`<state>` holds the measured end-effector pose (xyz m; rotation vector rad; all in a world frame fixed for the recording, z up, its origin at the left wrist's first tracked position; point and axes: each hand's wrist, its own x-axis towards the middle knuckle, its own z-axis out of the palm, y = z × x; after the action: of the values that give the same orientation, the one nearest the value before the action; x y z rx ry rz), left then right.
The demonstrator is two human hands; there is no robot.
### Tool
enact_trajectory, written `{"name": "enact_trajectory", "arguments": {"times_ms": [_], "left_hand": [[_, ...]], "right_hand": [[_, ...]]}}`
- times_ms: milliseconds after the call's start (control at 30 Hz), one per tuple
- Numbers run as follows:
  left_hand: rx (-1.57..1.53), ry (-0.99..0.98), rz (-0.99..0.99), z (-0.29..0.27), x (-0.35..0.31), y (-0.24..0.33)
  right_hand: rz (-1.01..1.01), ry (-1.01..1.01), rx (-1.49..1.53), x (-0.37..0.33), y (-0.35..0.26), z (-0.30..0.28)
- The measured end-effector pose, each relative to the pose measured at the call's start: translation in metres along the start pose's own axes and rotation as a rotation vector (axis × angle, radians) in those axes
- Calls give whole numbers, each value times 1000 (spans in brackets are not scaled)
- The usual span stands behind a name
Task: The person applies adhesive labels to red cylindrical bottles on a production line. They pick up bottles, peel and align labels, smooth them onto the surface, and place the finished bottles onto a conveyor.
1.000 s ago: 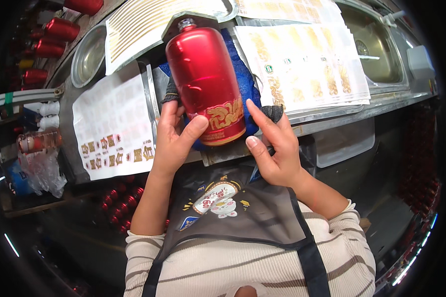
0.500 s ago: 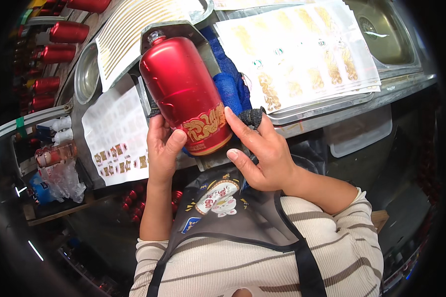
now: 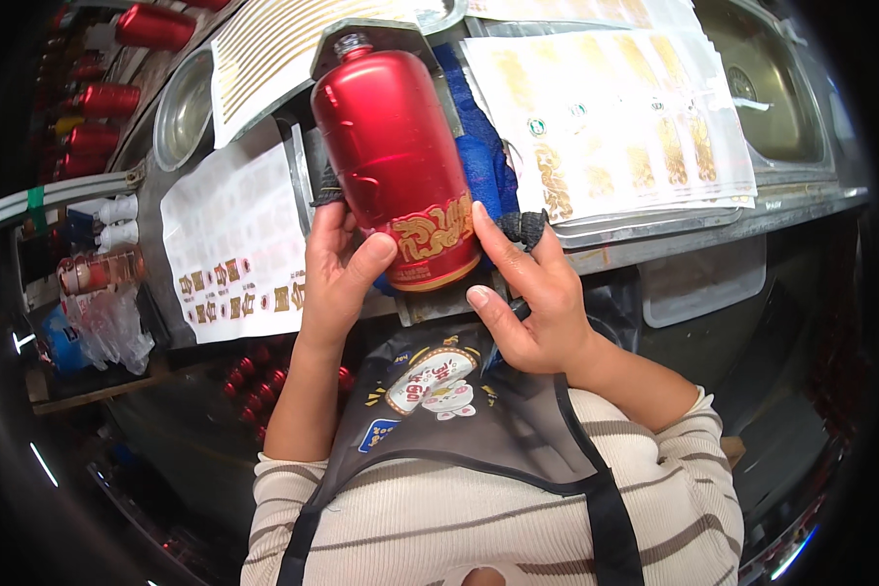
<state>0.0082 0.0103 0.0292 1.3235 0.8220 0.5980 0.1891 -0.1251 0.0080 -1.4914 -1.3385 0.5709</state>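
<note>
A glossy red bottle (image 3: pixel 391 137) with a bare threaded neck lies tilted in an angular metal holder (image 3: pixel 410 41), its base toward me. A gold dragon-like decal (image 3: pixel 435 230) wraps its lower side. My left hand (image 3: pixel 337 278) grips the bottle's lower left, thumb on the front beside the decal and the other fingers mostly hidden behind. On the right, my right hand (image 3: pixel 547 303) has its fingers apart. Its index fingertip touches the decal's right edge, while the thumb stands off near the base. Black covers sit on a finger of each hand.
Gold decal sheets (image 3: pixel 635 127) lie stacked on a tray at right, beside a metal sink basin (image 3: pixel 772 88). Another decal sheet (image 3: pixel 230 244) is at left, near a metal bowl (image 3: pixel 184 109). A blue cloth (image 3: pixel 479 166) lies right of the bottle. More red bottles (image 3: pixel 107 100) stand far left.
The whole view has shifted, so the bench and bottle appear farther right and slightly higher. Both hands keep nearly the same hold and touch on the bottle.
</note>
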Motion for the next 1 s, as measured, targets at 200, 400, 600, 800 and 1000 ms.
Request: {"name": "enact_trajectory", "arguments": {"times_ms": [200,400,600,800,1000], "left_hand": [[52,1,53,6,3,3],[214,66,240,1,-2,-5],[154,28,187,5,-4,-5],[117,-8,125,1,-4,-9],[79,-43,97,-9,-3,-14]], "right_hand": [[494,173,382,18,-3,-20],[552,111,749,51,-17,-41],[-5,116,74,51,-30,0],[541,124,548,32,8,-8],[547,199,525,34,-7,-13]]}}
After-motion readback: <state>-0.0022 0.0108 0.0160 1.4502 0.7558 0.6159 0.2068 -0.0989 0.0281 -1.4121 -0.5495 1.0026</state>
